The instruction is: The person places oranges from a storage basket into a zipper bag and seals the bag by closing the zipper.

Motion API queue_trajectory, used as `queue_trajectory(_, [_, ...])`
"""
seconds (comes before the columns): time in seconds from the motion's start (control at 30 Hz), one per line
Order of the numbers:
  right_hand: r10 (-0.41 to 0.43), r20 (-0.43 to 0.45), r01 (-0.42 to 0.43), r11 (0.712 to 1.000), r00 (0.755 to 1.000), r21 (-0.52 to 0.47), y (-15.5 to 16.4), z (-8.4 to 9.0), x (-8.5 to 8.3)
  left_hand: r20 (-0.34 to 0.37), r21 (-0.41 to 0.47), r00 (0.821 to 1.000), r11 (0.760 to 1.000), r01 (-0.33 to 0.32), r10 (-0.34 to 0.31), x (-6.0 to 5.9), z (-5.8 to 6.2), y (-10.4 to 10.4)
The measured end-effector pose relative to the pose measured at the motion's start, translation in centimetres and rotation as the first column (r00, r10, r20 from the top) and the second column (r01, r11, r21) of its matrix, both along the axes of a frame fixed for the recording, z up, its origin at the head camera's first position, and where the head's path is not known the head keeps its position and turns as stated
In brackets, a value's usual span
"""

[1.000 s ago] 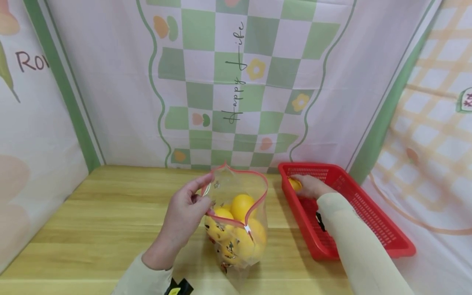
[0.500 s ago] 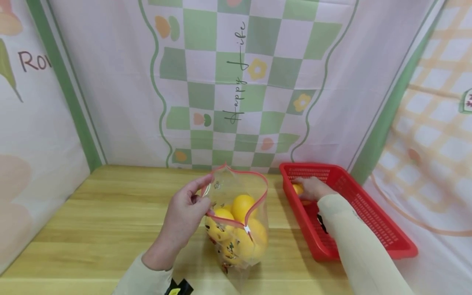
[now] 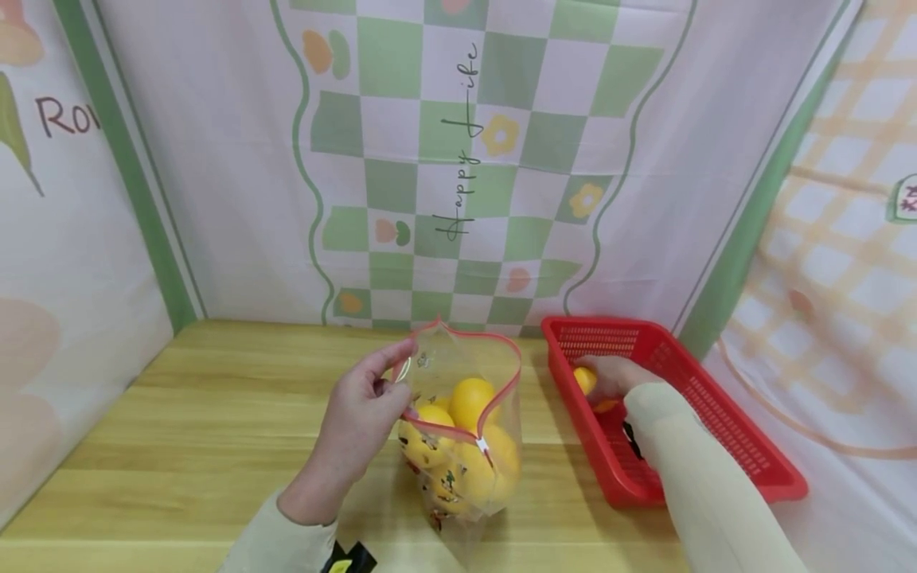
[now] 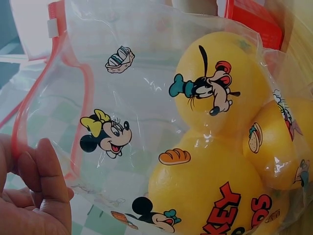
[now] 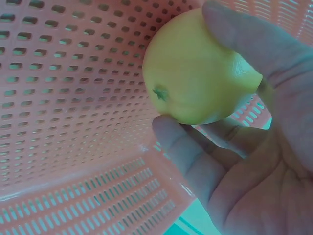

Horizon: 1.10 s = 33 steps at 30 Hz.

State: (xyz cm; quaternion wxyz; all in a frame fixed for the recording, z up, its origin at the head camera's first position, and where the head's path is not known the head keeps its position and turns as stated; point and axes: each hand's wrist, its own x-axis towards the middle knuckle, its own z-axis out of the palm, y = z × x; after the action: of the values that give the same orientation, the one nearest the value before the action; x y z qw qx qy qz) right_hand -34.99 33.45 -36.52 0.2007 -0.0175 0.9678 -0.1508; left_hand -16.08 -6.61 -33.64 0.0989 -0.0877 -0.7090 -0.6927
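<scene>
Bag: clear zip bag (image 3: 462, 430) printed with cartoon mice and red lettering, standing on the wooden table (image 3: 200, 430) in front of you — its red zip rim gapes wide and faces up.

Left hand: your left hand (image 3: 358, 422) pinches the near-left edge of that red rim between thumb and fingers. The left wrist view shows fingertips (image 4: 46, 171) curled against the plastic just under the zip strip. Held this way, the mouth is kept spread and the bag upright, which reads as the reason for the grip.

Contents: several yellow lemons (image 4: 222, 83) fill the bag's lower half, stacked against each other and pressing on the film, so their weight seems to help the bag stand on the table.

Right hand: your right hand (image 3: 612, 378) is down inside the red basket (image 3: 716, 414), fingers and thumb clamped round one lemon (image 5: 195, 68). The right wrist view shows it cradled on the curled fingers, stem scar facing out, close to the perforated wall. Whether it touches the basket floor cannot be told.

Basket: it sits on the table to the right of the bag, near but apart from it — its near-left wall hides part of your hand from the head view.

Surroundings: a checked green-and-white cloth (image 3: 473, 159) with script lettering hangs behind the table.
</scene>
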Motion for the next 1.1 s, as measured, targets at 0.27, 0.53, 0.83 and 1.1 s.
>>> queue_trajectory(0.27, [-0.048, 0.041, 0.050, 0.998, 0.998, -0.034, 0.7, -0.1, 0.6, 0.011, 0.006, 1.000, 1.000, 0.004, -0.004, 0.0, 0.0, 0.2])
queue_trajectory(0.53, [-0.106, 0.053, 0.109, 0.992, 0.993, -0.064, 1.2, 0.1, 1.2, 0.009, 0.004, 1.000, 1.000, 0.005, -0.005, 0.0, 0.0, 0.4])
queue_trajectory(0.83, [-0.001, -0.022, 0.001, 1.000, 1.000, 0.013, 2.0, 0.0, 1.6, 0.012, 0.001, 1.000, 1.000, 0.008, -0.008, 0.1, 0.0, 0.6])
queue_trajectory(1.1, [0.059, -0.075, -0.056, 0.998, 0.995, 0.041, 2.6, 0.8, 1.6, 0.015, 0.006, 1.000, 1.000, 0.017, -0.017, 0.1, 0.1, 0.7])
